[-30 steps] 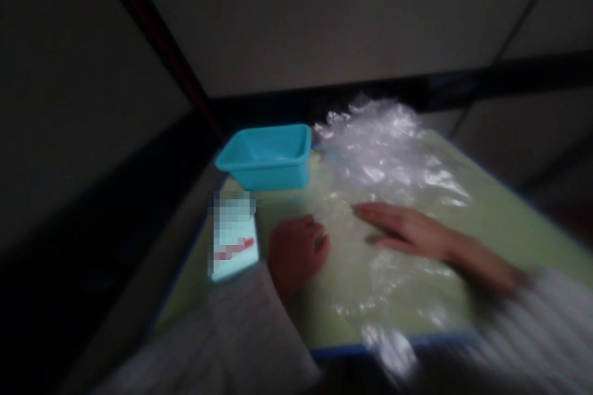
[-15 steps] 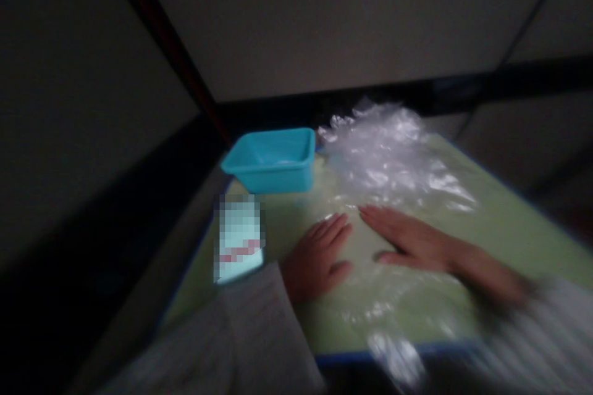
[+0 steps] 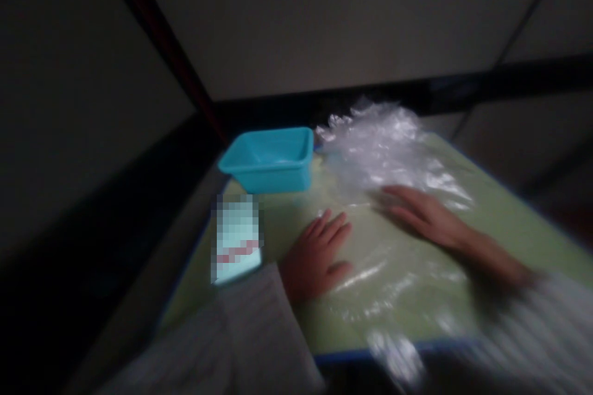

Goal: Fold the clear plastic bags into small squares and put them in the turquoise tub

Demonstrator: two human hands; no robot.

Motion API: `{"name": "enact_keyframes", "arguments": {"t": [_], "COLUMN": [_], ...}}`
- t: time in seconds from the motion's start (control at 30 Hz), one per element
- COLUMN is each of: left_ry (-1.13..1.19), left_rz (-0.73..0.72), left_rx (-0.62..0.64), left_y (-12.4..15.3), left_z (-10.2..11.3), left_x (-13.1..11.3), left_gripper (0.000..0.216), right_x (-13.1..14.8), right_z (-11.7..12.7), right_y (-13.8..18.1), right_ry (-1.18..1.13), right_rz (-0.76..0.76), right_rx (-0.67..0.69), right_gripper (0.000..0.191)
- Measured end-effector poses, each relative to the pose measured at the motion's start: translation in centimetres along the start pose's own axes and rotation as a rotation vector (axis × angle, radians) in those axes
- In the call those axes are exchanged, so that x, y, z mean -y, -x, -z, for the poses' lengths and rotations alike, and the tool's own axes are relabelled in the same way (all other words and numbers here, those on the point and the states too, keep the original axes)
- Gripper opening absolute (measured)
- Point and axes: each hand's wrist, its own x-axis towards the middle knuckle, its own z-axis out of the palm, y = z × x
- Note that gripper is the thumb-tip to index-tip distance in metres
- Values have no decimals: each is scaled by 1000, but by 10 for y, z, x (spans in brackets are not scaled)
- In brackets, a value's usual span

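A clear plastic bag (image 3: pixel 370 293) lies spread over the light green table (image 3: pixel 500 197), its near end hanging past the front edge. My left hand (image 3: pixel 319 256) rests flat on the left part of the plastic with fingers spread. To the right, my right hand (image 3: pixel 428 216) is over the sheet, fingers stretched out and slightly blurred, holding nothing. Just beyond its fingertips is a crumpled heap of clear plastic (image 3: pixel 384 142). Whether the heap and the flat plastic are one piece, I cannot tell.
A turquoise plastic basin (image 3: pixel 278 179) stands at the table's far left corner. Nearer along the left side is a bright, pixelated phone-like screen (image 3: pixel 237 237). The table has a blue edge, and a pale wall (image 3: pixel 352 24) rises behind it.
My right hand has moved away from the left hand, to the right and slightly farther back, and looks lifted a little. My left hand has stayed in place, fingers slightly more spread.
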Motion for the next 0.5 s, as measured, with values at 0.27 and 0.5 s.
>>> {"name": "enact_keyframes", "arguments": {"t": [0.27,0.5], "left_ry": [22,29], "left_rz": [69,42], "left_rx": [-146,-222], "left_y": [-3,-3], "left_z": [3,3], "left_x": [-2,-1], "left_gripper": [56,35], "right_x": [-8,-14], "right_z": [4,0], "right_y": [-4,-3], "right_ry": [187,93], "right_rz": [-293,-405], "right_rx": [-120,-68], "right_gripper": [27,22]}}
